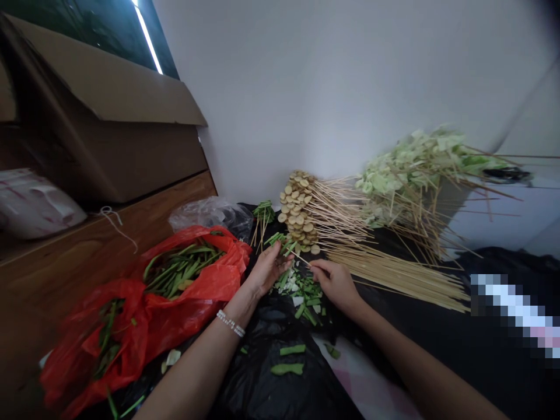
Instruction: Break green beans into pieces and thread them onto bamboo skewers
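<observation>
My left hand (269, 269) holds a thin bamboo skewer threaded with cut green bean pieces (277, 239). My right hand (335, 284) pinches the skewer's blunt end, its fingertips close to my left hand. Under both hands lies a loose pile of chopped green beans (301, 294). Just beyond them is a stack of skewers threaded with round tan slices (297, 210). A red plastic bag (188, 289) full of long green beans lies to the left of my left hand. A beaded bracelet (230, 322) circles my left wrist.
Skewered pale green leaves (415, 169) are heaped at the right on black plastic sheeting (262, 373). A small bundle of green skewers (263, 213) and a clear plastic bag (213, 216) stand at the back. A cardboard box (109, 122) sits on a wooden surface (56, 286) to the left, before a white wall (306, 87).
</observation>
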The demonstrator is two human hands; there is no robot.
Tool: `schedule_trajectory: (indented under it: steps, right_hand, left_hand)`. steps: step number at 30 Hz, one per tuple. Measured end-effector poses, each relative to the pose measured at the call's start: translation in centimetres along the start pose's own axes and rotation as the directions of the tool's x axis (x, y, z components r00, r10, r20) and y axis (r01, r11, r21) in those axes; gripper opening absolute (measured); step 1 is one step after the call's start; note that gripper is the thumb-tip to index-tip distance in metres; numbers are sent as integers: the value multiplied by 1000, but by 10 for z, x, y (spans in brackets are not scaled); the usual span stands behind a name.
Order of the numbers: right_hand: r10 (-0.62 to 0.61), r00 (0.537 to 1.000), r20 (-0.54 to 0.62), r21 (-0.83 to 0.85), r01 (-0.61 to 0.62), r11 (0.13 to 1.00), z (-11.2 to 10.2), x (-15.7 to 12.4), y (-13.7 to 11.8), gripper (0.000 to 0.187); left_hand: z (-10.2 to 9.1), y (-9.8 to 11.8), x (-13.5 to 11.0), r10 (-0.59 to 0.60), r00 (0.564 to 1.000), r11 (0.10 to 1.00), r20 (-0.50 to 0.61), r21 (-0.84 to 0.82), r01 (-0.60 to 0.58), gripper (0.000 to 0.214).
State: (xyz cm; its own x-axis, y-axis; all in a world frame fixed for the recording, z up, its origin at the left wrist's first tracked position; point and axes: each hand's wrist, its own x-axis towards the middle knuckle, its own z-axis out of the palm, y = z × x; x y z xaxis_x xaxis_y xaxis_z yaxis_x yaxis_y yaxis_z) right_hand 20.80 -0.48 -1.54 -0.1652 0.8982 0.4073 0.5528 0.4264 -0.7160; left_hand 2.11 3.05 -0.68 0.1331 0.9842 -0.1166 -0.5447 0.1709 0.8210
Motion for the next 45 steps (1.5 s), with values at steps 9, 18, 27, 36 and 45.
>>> schedule_trajectory:
  steps: [9, 18, 27, 36, 45]
  right_hand:
    - [-202, 979, -40, -83, 199, 977, 6, -2, 9, 24]
    - [-141, 990, -13, -90, 140, 986, 2, -1, 5, 24]
    - [42, 995, 92, 34, -45, 998, 0, 1, 2, 25]
    - [-93, 982, 166, -138, 116, 984, -10, 7, 0, 27]
    - [13, 887, 462, -206, 93, 974, -51, 15, -8, 18]
  left_hand:
    - [-1, 2, 5, -28, 985, 999, -168, -38, 22, 8]
    - [-3, 1, 4, 16, 987, 996, -160, -79, -29, 3]
    - [-4, 1, 3, -7, 997, 995, -71, -101, 0, 7]
    - [-6, 5, 7, 97, 979, 994, -178, -37, -105, 11]
    - [-8, 5, 10, 143, 965, 983, -222, -84, -165, 15]
